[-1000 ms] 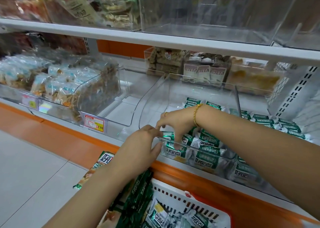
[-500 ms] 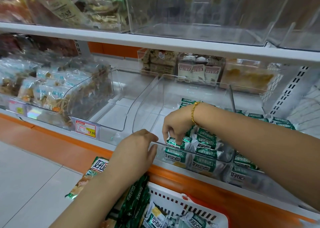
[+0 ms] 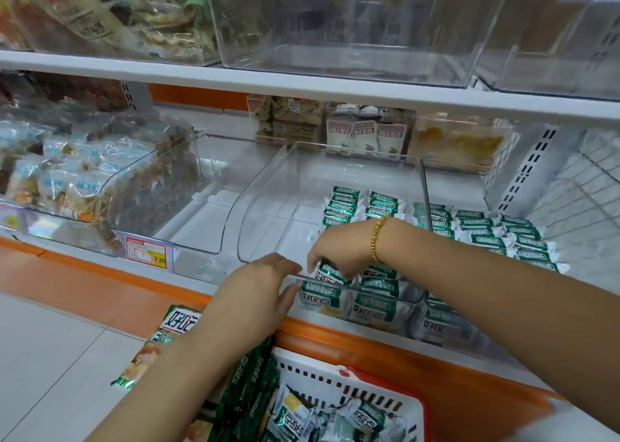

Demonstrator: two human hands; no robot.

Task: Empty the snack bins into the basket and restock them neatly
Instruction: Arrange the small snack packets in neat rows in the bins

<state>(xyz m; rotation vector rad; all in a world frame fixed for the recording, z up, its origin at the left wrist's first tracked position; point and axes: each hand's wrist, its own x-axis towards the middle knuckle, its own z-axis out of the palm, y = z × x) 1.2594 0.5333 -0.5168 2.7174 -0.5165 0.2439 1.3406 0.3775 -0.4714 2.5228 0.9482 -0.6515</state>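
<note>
Pinched between right hand [image 3: 339, 252] fingers: one green snack packet [image 3: 327, 271], now lower than a second ago, at the front row of the clear bin [image 3: 268, 186]. Left hand [image 3: 258, 290] fingers loosely together, steadying the bin's front lip. Restocking continues; basket [image 3: 335, 384] below holds more; rear rows already neat.

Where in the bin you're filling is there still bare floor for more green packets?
The clear bin is bare along its left side and back, bordered by its left wall and the green packets stacked on the right. The front right corner is crowded: the right hand holds a packet there, and the left hand grips the front lip.
</note>
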